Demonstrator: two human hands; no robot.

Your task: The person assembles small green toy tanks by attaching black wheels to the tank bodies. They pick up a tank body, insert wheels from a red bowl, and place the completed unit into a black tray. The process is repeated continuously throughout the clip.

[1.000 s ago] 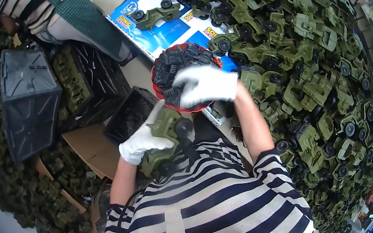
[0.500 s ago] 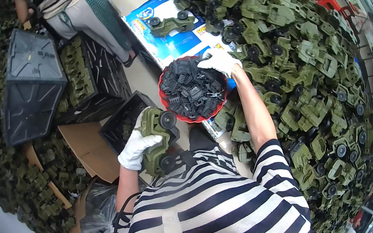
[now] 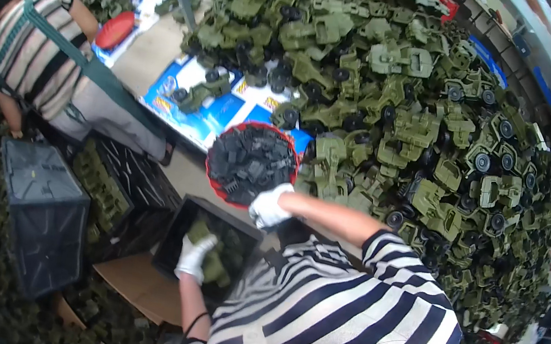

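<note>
My left hand point(image 3: 193, 257), in a white glove, is down in the black crate point(image 3: 250, 229), its fingers closed on an olive-green toy jeep point(image 3: 218, 263). The jeep is blurred and partly covered by the glove. My right hand point(image 3: 270, 206), also gloved, is beside the near right edge of the red scalloped bowl point(image 3: 209, 175). Its fingers are curled; what they hold, if anything, I cannot make out. Small black plastic parts point(image 3: 253, 162) fill that bowl.
A large heap of green toy jeeps point(image 3: 396, 126) covers the table to the right. Bigger black crates point(image 3: 45, 209) and a cardboard flap point(image 3: 141, 285) are at left. A co-worker in a striped top point(image 3: 43, 55) stands far left by a red dish point(image 3: 116, 30).
My left hand has lowered the toy jeep into the black crate. My right hand has moved from the bowl's far rim to its near side. The whole view has shifted.
</note>
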